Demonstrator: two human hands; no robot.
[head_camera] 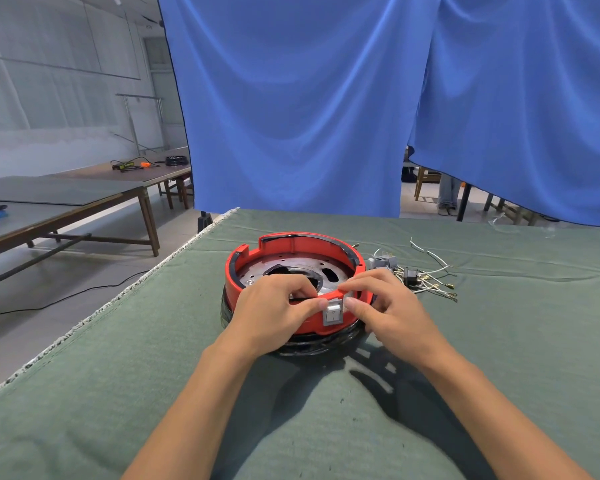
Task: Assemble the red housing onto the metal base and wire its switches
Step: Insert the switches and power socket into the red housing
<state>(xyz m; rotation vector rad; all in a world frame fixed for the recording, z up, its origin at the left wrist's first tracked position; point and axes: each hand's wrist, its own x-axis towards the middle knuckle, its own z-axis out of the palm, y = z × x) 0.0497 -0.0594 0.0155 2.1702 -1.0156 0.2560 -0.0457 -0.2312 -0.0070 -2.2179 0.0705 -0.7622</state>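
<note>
On the green cloth-covered table (pixel 118 375), near its middle, the red housing (pixel 293 268) sits on the metal base (pixel 293 271), whose perforated plate shows inside the ring; dark wrapped material bulges below the ring. Both hands work at the near wall. The left hand (pixel 274 306) curls over the rim, thumb and fingers pinching the wall just left of the grey rocker switch (pixel 333 311). The right hand (pixel 381 303) pinches the rim just right of that switch, fingertips touching its frame. The switch faces the viewer, its long axis upright in the wall; the ring's axis is vertical, its notched gap on the far left side. Loose switches (pixel 383 262) and white wires (pixel 430 282) lie to the right, just beside the housing.

Likely risks: uneven thumb pressure could seat the switch crooked or push it through into the ring; pressing the wall could shift the housing off the base.
</note>
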